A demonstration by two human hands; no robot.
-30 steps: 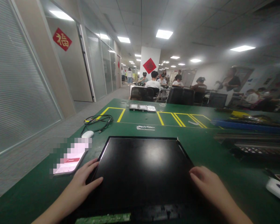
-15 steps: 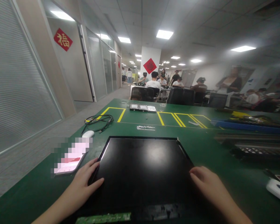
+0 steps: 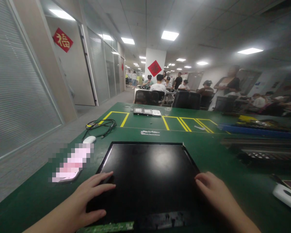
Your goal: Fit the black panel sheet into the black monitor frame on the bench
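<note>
A black flat screen panel [image 3: 147, 171] lies face up on the green table [image 3: 215, 155] right in front of me. A green circuit strip [image 3: 106, 227] runs along its near edge. My left hand [image 3: 89, 197] rests on the panel's near left corner, fingers spread flat over the surface and thumb at the near edge. My right hand [image 3: 213, 191] lies on the panel's right edge with the fingers curled down over it.
A phone [image 3: 71, 161] lies left of the panel, with a white mouse [image 3: 89, 139] and a coiled black cable [image 3: 100, 125] beyond. Small drives [image 3: 147, 112] sit on yellow-marked areas farther back. White device [image 3: 286, 194] at right. Several people sit at desks beyond.
My left hand has slid from the panel's left edge onto its surface, fingers now reaching rightward. My right hand has stayed in place. The view has shifted slightly.
</note>
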